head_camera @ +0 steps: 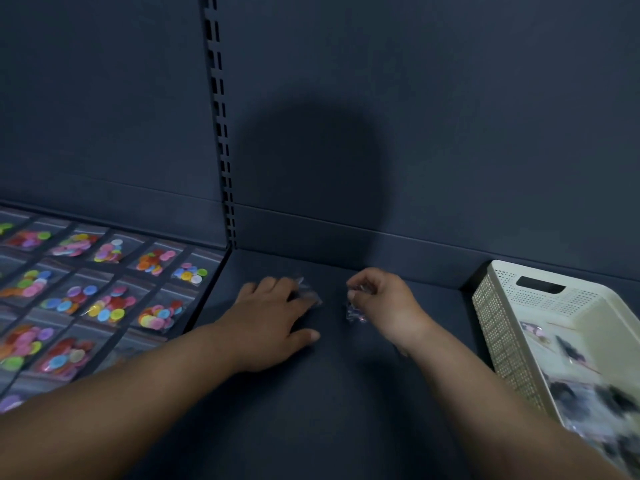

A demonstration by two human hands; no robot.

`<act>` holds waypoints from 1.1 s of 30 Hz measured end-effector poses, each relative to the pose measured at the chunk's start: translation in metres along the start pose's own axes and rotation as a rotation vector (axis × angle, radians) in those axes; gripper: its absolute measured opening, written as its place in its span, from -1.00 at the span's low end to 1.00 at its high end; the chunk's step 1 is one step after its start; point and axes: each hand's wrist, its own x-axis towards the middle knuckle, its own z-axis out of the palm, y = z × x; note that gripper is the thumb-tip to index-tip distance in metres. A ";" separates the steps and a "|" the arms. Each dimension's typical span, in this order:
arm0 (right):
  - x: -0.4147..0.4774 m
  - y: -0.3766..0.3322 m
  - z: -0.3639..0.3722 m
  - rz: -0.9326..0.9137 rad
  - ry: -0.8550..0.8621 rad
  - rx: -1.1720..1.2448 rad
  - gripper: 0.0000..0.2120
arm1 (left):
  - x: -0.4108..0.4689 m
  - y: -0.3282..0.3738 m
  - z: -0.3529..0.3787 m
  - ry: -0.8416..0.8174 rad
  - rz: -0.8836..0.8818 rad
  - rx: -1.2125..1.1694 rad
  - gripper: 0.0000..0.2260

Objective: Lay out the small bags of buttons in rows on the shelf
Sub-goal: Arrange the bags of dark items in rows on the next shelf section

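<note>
With 1 clear bag [307,293] pressed under the flat left hand [273,317] near the shelf's [346,403] back edge and another bag [355,311] pinched in the right hand [384,303], the row could be skewed by slippage.

L hand [277,317] flat on bag [309,293], R hand [384,299] w/ 2nd bag [354,311]
</note>
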 end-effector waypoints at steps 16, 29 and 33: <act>0.003 -0.008 -0.003 0.133 -0.040 0.133 -0.79 | 0.007 -0.015 -0.008 -0.090 -0.027 -0.115 -0.35; -0.011 -0.034 -0.002 0.190 -0.150 0.450 -0.86 | 0.018 0.031 -0.022 0.027 -0.247 -1.157 -0.79; -0.015 -0.036 -0.007 0.226 -0.233 0.555 -0.90 | 0.018 0.027 -0.019 0.053 -0.356 -1.285 -0.92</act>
